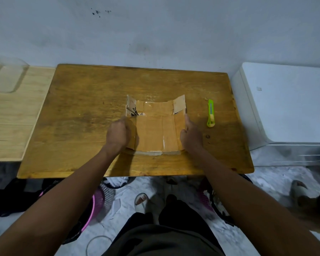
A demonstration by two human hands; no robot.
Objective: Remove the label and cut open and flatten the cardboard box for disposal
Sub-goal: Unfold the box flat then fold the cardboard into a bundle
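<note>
A small brown cardboard box [156,132], taped over and partly flattened, lies in the middle of the wooden table [78,108]. Its far flaps stand up, and the far left flap carries torn label remains with black print [132,109]. My left hand [118,133] is closed as a fist on the box's left side. My right hand [190,133] grips the box's right edge, thumb on top. A green utility knife [210,113] rests on the table to the right of the box, apart from both hands.
A lighter wooden board [13,115] adjoins the table on the left. A white appliance [288,104] stands at the right. Below the table edge are pink baskets [98,204], my legs and sandalled feet. Another person's foot [299,191] is at the right.
</note>
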